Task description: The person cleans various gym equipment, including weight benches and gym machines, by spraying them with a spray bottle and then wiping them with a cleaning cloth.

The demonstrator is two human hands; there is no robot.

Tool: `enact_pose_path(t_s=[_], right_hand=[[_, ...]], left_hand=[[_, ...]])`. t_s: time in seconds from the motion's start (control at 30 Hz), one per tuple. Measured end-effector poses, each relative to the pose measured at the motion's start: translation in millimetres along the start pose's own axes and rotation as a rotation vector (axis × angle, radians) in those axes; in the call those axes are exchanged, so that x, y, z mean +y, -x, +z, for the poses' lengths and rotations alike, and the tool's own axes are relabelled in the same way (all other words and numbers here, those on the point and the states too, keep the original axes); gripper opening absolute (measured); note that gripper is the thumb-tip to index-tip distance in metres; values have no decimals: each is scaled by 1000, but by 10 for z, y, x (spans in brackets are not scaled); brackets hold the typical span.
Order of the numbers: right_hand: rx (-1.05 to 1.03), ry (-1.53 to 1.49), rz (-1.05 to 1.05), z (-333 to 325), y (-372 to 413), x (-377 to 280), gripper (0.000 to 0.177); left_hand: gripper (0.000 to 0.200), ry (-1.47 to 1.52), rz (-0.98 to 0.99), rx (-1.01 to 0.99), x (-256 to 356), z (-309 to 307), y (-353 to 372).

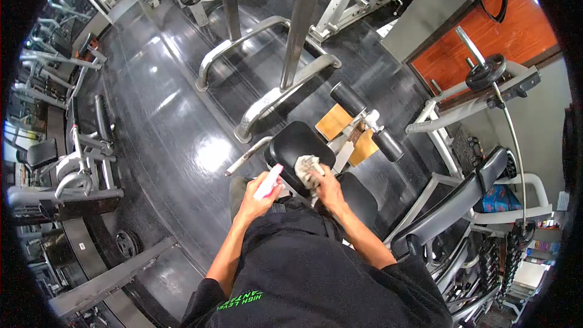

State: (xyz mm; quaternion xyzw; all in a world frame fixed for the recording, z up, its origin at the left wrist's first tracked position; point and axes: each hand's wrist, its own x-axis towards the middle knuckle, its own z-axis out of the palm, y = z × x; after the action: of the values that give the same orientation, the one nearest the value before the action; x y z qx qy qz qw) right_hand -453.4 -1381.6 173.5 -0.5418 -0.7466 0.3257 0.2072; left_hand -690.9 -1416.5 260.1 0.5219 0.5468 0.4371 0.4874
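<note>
My left hand [254,200] is closed around a white and pink bottle [269,183], which it holds tilted near the left edge of a black padded seat [297,141]. Bunched in my right hand [330,191] is a pale, patterned cloth [305,169], and it lies over the front part of that pad. A second black pad [358,201] sits just to the right of my right hand, partly hidden by my forearm. Beyond the seat are black foam rollers [348,98] and wooden foot plates [334,123] on the same bench.
A metal handle [249,155] sticks out left of the seat. Ahead stands a steel frame [290,96] with curved feet on the dark rubber floor [176,103]. To the right is a bench [452,206] with a barbell [509,118]; weight machines [79,164] line the left.
</note>
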Motion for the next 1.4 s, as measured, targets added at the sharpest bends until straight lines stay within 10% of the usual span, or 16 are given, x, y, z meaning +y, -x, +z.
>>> enact_pose_path(t_s=[0.27,0.5,0.6,0.77,1.07,1.4], right_hand=[[410,-187,501,384,-286,808,43],[-112,52,-380,304,124,-70,55],[78,-13,-367,279,64,72,52],[508,-186,476,408,-191,644,43],[298,-197,155,282,123,-66,47],[337,-86,626,354,-329,1041,50]], left_hand=[[15,0,-109,45,-21,-215,177],[12,21,-145,93,132,-178,123],[13,-2,-126,80,151,-173,113],[15,42,-144,85,158,-203,161],[23,11,-162,21,89,-170,95],[15,-21,-128,-25,154,-144,17]])
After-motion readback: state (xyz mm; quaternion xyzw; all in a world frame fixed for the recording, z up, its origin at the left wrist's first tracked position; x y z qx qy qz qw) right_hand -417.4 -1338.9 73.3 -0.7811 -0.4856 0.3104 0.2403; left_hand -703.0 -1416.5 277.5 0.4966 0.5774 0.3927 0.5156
